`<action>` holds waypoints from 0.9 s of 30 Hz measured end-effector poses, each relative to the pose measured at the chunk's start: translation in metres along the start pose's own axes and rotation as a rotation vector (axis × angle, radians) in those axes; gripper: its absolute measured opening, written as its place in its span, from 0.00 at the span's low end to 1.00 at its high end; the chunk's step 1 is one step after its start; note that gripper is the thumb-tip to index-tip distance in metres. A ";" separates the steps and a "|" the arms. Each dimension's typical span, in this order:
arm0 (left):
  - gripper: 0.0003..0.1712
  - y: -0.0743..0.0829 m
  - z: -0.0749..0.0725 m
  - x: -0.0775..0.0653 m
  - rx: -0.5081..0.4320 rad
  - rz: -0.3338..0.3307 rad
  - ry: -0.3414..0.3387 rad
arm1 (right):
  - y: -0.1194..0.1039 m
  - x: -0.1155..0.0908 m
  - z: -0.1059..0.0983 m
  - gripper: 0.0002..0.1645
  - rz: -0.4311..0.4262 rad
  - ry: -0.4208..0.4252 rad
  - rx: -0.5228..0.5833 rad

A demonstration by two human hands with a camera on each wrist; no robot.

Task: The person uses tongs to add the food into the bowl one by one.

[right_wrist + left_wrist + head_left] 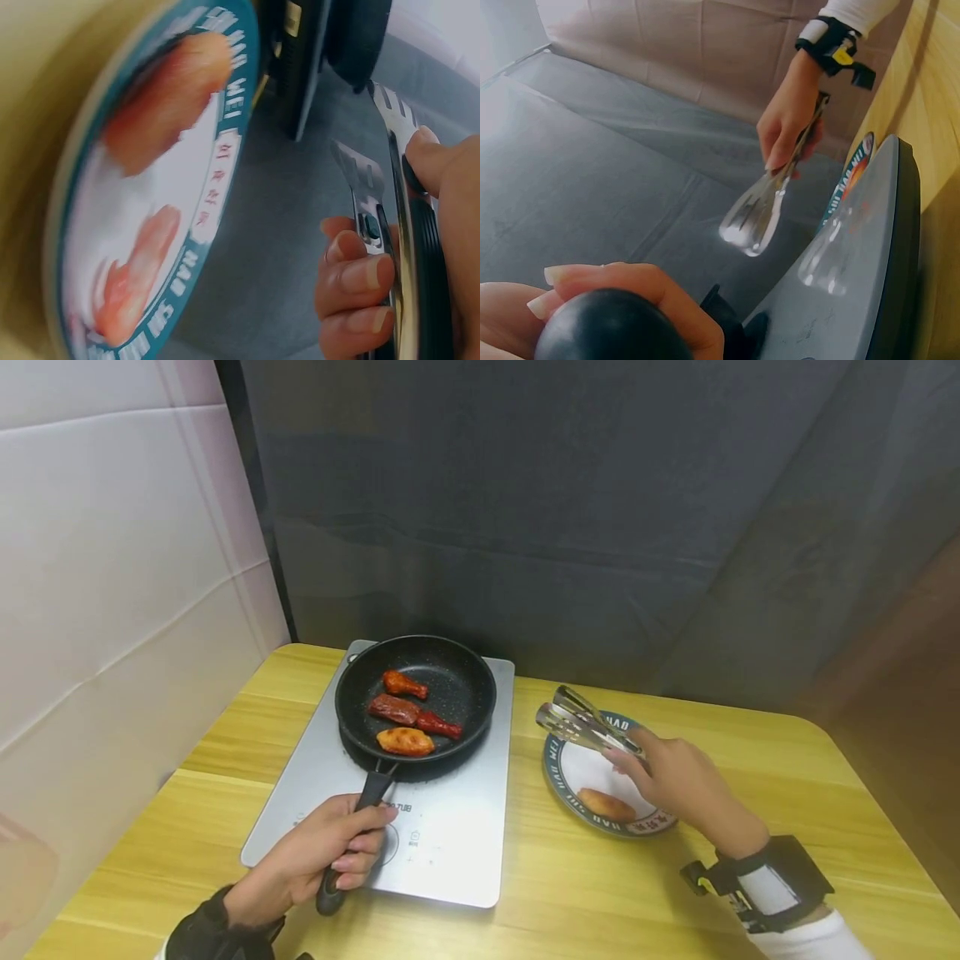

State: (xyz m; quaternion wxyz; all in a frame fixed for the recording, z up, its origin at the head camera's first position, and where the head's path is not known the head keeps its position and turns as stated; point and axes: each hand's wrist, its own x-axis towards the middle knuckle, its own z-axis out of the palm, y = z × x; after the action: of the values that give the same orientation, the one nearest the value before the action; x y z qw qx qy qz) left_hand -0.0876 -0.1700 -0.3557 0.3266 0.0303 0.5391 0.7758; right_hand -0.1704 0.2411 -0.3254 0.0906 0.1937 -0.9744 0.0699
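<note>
My left hand (322,852) grips the black handle (375,789) of a frying pan (468,689). In the pan lie a small drumstick (405,684), a dark red piece of meat (393,710), another drumstick (441,724) and a browned chicken wing piece (406,742). With my right hand (686,781) I hold metal tongs (581,727) over a white plate with a teal rim (558,777). The tong arms stand apart, with nothing between their tips. On the plate is a browned chicken piece (606,806); the right wrist view also shows a smaller reddish piece (142,277) there.
The pan is over a silver induction cooktop (465,852) on a yellow wooden table (570,910). The plate sits to the right of the cooktop. A dark cloth wall (525,527) rises behind the table, and a white wall (112,568) stands at the left.
</note>
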 end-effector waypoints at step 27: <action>0.13 0.001 0.002 0.000 0.010 0.017 -0.008 | 0.047 -0.073 0.009 0.16 -0.047 -0.002 -0.048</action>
State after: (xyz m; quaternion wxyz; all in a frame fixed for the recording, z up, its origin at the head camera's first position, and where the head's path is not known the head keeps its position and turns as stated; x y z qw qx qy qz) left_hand -0.0873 -0.1687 -0.3535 0.3221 0.0396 0.5414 0.7756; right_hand -0.1236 0.3092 -0.3539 0.0957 0.2142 -0.9711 0.0443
